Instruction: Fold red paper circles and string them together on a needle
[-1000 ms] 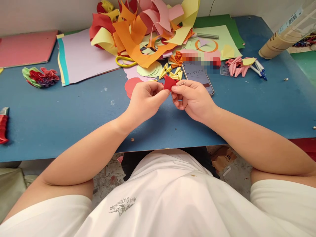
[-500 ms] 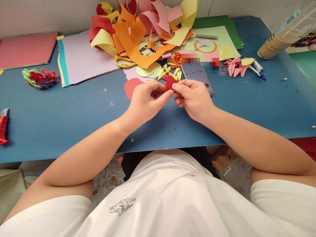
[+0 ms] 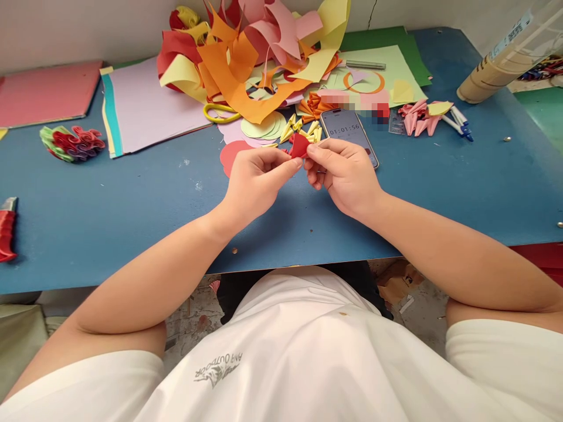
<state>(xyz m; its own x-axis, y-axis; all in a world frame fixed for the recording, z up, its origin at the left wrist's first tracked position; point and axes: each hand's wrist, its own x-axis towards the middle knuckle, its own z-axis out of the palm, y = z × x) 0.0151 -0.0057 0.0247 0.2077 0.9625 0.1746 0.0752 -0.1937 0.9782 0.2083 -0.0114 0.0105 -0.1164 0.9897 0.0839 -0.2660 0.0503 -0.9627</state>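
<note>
Pinching the red paper point(image 3: 299, 146), fingers of the left hand point(image 3: 255, 180) and right hand point(image 3: 349, 176) do best with light, even pressure.

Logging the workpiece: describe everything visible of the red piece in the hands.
The red piece looks like plain folded paper, with a roughly triangular face. The left hand and right hand pinch it from either side over the blue table, near the yellow folded pieces. Their grip hides parts; full shape unclear.

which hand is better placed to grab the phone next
Probably the right hand: it is nearer the phone, overlapping it in view. The left hand is farther off, beyond the red paper between them.
</note>
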